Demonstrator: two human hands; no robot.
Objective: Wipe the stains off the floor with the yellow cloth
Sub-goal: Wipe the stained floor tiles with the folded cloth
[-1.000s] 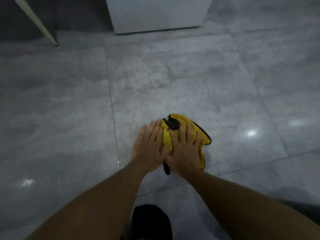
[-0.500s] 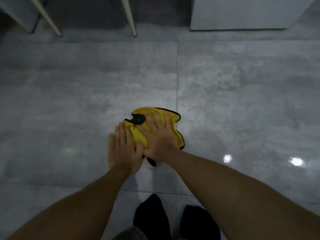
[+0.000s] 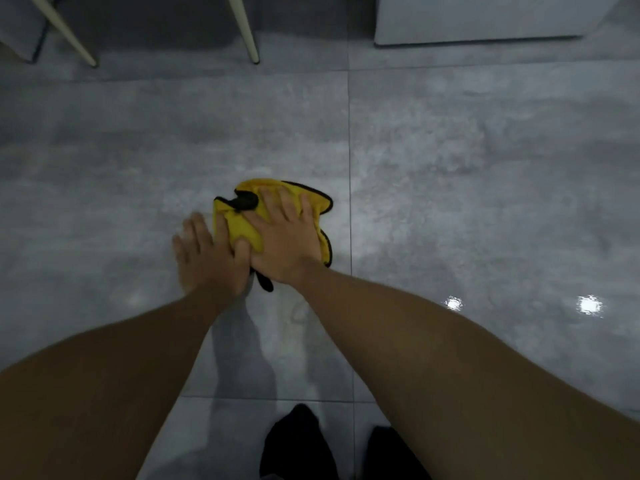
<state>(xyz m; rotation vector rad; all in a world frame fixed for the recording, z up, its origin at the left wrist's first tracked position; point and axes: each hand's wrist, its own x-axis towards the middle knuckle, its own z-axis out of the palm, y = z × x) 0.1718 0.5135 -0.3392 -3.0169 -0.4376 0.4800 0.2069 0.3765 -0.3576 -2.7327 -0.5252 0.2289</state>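
**Cloth could bunch or slide out from under the palms**

The yellow cloth (image 3: pixel 242 221) lies crumpled on the grey tiled floor (image 3: pixel 467 168), just left of a grout line (image 3: pixel 349 150) that runs toward 12 o'clock. The right hand (image 3: pixel 284 244) lies flat on it, fingers spread, palm pressing down. The left hand (image 3: pixel 207 261) sits at the cloth's 8 o'clock edge, also flat and open, thumb touching the fabric; it is blurred, and most of it seems to rest on bare tile rather than on cloth.

The cloth is wadded, with a dark-trimmed corner folded up near 11 o'clock and another tail poking out at 6 o'clock, so little of it likely meets the floor; a stroke may smear rather than lift. The glossy tile may let the left palm slip. Two chair legs (image 3: pixel 247 36) at 12 o'clock and a pale cabinet base (image 3: pixel 485 19) at 1 o'clock limit a long forward push. No stain shows clearly in this dim light.
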